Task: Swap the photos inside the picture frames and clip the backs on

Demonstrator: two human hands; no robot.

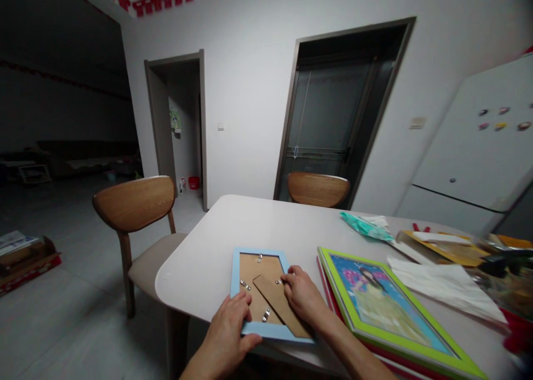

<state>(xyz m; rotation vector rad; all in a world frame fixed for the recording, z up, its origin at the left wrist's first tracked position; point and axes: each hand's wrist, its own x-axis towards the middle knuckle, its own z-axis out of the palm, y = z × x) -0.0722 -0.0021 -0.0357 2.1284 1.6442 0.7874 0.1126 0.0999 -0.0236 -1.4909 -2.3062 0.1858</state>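
A light-blue picture frame lies face down on the table, its brown backing board showing. Small metal clips sit around the backing, and a brown stand leg slants across it. My left hand grips the frame at its lower left corner, thumb along the bottom edge. With bent fingers, my right hand works at the right-hand clip; its fingertips partly hide that side. Close by on the right, a green-framed picture of a figure in a pale gown lies on a red-edged frame.
The white table carries a teal packet, white paper, a yellow envelope and clutter at right. Wooden chairs stand at the left and far sides. A box sits on the floor.
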